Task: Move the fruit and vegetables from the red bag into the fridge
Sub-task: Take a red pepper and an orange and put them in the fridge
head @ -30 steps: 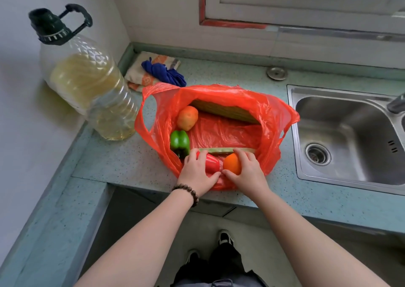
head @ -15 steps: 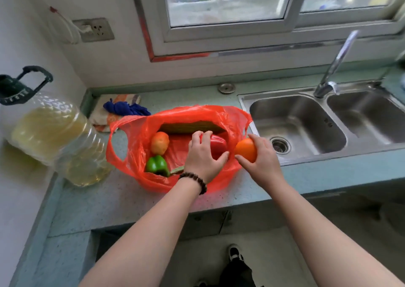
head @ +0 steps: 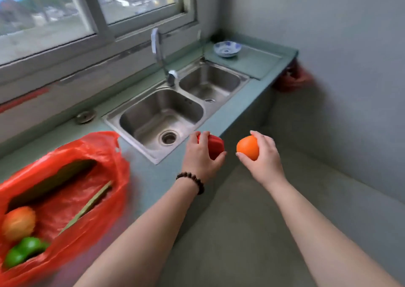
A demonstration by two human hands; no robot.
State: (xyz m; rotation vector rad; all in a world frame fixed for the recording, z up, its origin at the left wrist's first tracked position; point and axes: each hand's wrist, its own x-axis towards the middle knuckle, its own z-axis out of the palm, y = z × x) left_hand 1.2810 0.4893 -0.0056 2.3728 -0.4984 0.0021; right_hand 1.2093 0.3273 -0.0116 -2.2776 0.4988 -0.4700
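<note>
Centrally, the left hand grips a red bell pepper and the right hand grips an orange, both carried at mid-frame, clear of the red bag at lower left. That bag holds a green pepper and a blurred orange-yellow fruit. No fridge is visible, so its direction from either hand cannot be told.

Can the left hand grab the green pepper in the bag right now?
Probably not yet: the left hand already grips a red pepper, well away from the red bag. The green pepper itself lies uncovered in the open bag.
</note>
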